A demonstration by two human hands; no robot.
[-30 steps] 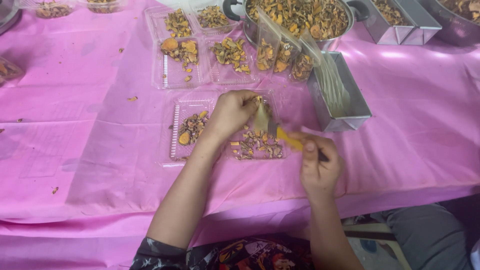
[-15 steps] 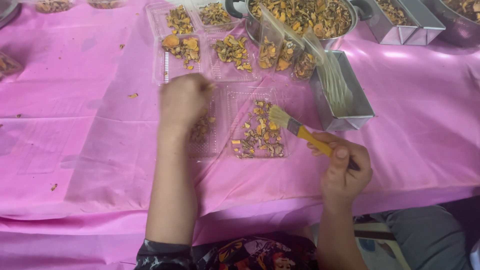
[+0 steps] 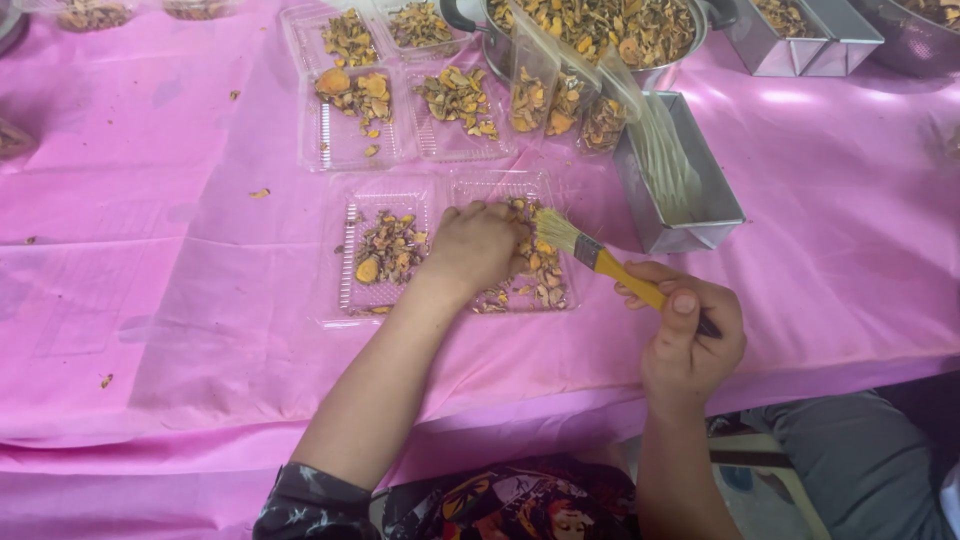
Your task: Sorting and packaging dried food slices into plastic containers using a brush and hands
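- The left hand lies palm down at the centre of the frame, over the seam between the two halves of an open clear clamshell tray that sits on the pink-covered desk. Its fingers curl onto the dried orange-brown pieces in the right half; whether that grip is closed on any of them cannot be told, since the fingertips are hidden.
- The right hand, at lower right of the frame, has its grip clamped around the yellow handle of a brush.
- The brush's long axis runs diagonally from the right hand up and to the left, and its pale bristles end over the right half of the tray, just beside the left hand's knuckles.
- So the tray lies up and to the left of the brush-holding hand; the left hand is the nearer one, already touching it.
- Above, in the upper middle of the frame, more filled clear trays sit near a metal pot of the same pieces, and a metal loaf tin stands to the right.
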